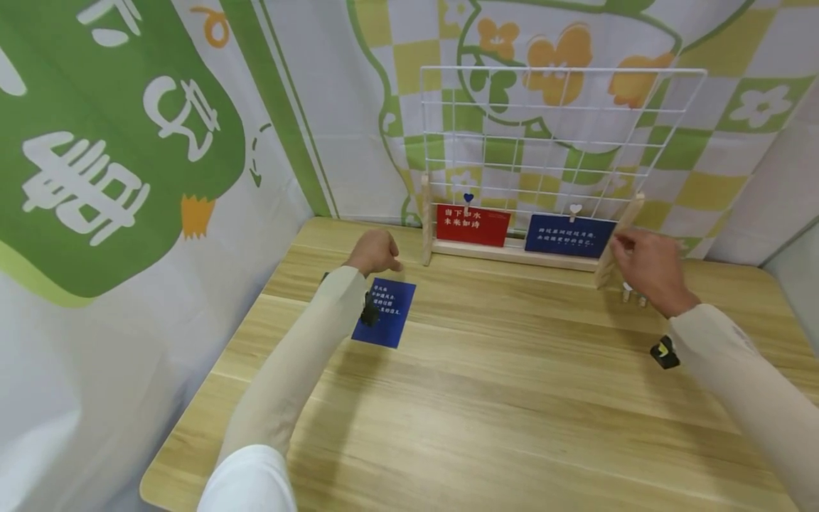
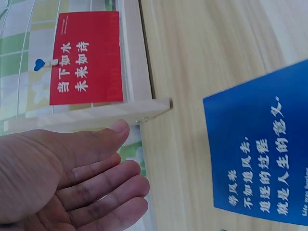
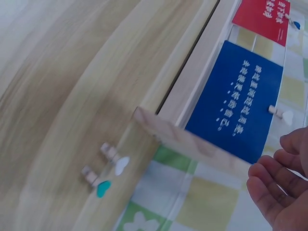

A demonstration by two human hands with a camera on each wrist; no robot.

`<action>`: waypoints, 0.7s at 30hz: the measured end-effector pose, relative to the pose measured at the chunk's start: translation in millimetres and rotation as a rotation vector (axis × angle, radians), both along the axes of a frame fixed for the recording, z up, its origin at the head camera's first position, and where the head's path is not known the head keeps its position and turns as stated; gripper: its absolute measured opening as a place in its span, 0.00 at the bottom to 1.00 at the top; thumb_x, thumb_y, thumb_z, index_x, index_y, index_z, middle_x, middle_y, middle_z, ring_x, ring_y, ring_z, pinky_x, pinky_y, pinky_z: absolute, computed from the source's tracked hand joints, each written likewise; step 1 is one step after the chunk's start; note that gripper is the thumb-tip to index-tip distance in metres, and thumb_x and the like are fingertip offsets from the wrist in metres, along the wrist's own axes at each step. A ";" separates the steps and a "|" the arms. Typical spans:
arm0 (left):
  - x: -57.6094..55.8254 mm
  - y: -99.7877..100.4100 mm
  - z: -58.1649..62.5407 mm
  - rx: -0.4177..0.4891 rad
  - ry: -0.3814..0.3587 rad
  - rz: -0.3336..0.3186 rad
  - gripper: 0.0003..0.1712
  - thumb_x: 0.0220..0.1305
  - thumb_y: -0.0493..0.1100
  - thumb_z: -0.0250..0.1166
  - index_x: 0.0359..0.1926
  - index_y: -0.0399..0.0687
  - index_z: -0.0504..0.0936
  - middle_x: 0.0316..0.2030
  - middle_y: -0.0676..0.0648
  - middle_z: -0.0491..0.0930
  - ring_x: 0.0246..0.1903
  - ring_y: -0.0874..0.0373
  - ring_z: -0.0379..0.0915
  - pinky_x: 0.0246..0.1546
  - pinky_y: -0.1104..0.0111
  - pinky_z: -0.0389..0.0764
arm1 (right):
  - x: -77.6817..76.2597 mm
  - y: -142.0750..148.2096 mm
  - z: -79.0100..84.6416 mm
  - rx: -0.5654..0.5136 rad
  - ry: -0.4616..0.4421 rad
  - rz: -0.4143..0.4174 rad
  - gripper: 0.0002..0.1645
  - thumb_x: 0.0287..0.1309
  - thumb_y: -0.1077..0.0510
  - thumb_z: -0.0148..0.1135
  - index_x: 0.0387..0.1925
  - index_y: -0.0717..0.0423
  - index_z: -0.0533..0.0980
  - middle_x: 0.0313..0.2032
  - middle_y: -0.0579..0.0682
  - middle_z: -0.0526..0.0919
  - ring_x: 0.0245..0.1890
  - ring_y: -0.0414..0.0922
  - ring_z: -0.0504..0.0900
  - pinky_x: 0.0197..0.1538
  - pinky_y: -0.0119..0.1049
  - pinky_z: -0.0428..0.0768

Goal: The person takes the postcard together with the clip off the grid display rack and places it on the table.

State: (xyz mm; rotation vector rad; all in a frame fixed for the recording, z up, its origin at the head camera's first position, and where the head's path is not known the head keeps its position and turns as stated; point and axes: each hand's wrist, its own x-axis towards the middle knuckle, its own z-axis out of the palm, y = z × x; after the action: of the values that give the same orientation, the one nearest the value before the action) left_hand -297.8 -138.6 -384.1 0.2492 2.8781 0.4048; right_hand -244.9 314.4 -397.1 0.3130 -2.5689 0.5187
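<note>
My left hand [image 1: 374, 252] hovers beside the left wooden post of a white wire grid rack [image 1: 563, 167]. Its fingers hang loosely curled around nothing. Just in front of it, a blue card [image 1: 384, 331] with white writing lies on the table, partly covered by the wrist in the head view. My right hand [image 1: 652, 267] is by the right post, loosely bent and holding nothing visible. On the rack hang a red card [image 1: 473, 231], under a blue-heart clothespin [image 2: 46, 64], and another blue card [image 3: 236, 96], under a white-heart clothespin [image 3: 280, 114].
Two small clothespins, one with a white heart [image 3: 115, 158] and one with a teal heart [image 3: 96, 181], lie on the wooden table [image 1: 512, 398] right of the rack. A patterned cloth [image 1: 358, 142] hangs behind, and a dark wrist camera [image 1: 665, 353] sits on the right sleeve.
</note>
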 end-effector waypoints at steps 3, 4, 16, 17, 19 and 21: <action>-2.9 5.4 4.1 0.021 0.004 -0.001 0.22 0.57 0.44 0.73 0.50 0.37 0.84 0.52 0.40 0.83 0.55 0.44 0.77 0.58 0.57 0.78 | -3.6 -7.9 4.8 0.000 -0.035 0.015 0.15 0.64 0.62 0.57 0.45 0.70 0.81 0.36 0.68 0.86 0.30 0.61 0.84 0.33 0.58 0.78; -3.7 7.2 5.7 0.030 0.005 0.000 0.21 0.57 0.43 0.73 0.50 0.37 0.84 0.52 0.40 0.83 0.55 0.44 0.77 0.58 0.57 0.79 | -5.0 -10.5 6.3 0.006 -0.043 0.018 0.15 0.64 0.62 0.57 0.46 0.70 0.81 0.36 0.68 0.86 0.31 0.61 0.84 0.33 0.58 0.78; -8.3 25.8 14.2 0.002 0.018 -0.023 0.15 0.59 0.43 0.72 0.44 0.40 0.86 0.46 0.44 0.86 0.49 0.49 0.79 0.56 0.61 0.78 | -13.9 -40.3 11.4 0.002 -0.128 0.036 0.16 0.63 0.62 0.57 0.47 0.71 0.80 0.39 0.68 0.86 0.36 0.61 0.85 0.38 0.57 0.81; -8.2 27.4 14.3 0.003 0.027 -0.026 0.12 0.58 0.43 0.72 0.40 0.41 0.87 0.42 0.46 0.86 0.45 0.51 0.78 0.53 0.62 0.79 | -14.7 -42.4 11.3 0.002 -0.125 0.044 0.16 0.63 0.62 0.57 0.46 0.71 0.80 0.38 0.68 0.86 0.35 0.61 0.85 0.38 0.57 0.81; -8.0 30.7 15.1 0.008 0.040 -0.042 0.09 0.58 0.42 0.72 0.26 0.41 0.84 0.27 0.49 0.82 0.33 0.56 0.73 0.42 0.66 0.77 | -15.7 -46.5 11.6 -0.002 -0.117 0.057 0.15 0.62 0.63 0.57 0.45 0.71 0.80 0.37 0.68 0.86 0.35 0.60 0.85 0.38 0.56 0.80; -7.5 33.7 16.5 0.008 0.059 -0.066 0.20 0.57 0.42 0.72 0.15 0.45 0.73 0.16 0.53 0.68 0.25 0.59 0.60 0.31 0.69 0.67 | -17.2 -50.5 12.0 -0.003 -0.109 0.068 0.14 0.61 0.63 0.58 0.44 0.71 0.80 0.37 0.67 0.85 0.35 0.60 0.84 0.38 0.56 0.80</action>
State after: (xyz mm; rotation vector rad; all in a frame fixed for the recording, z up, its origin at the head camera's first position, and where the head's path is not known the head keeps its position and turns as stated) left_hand -305.3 -104.9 -367.5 0.3615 2.9167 0.4034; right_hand -262.1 263.9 -385.0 0.3817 -2.6698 0.5785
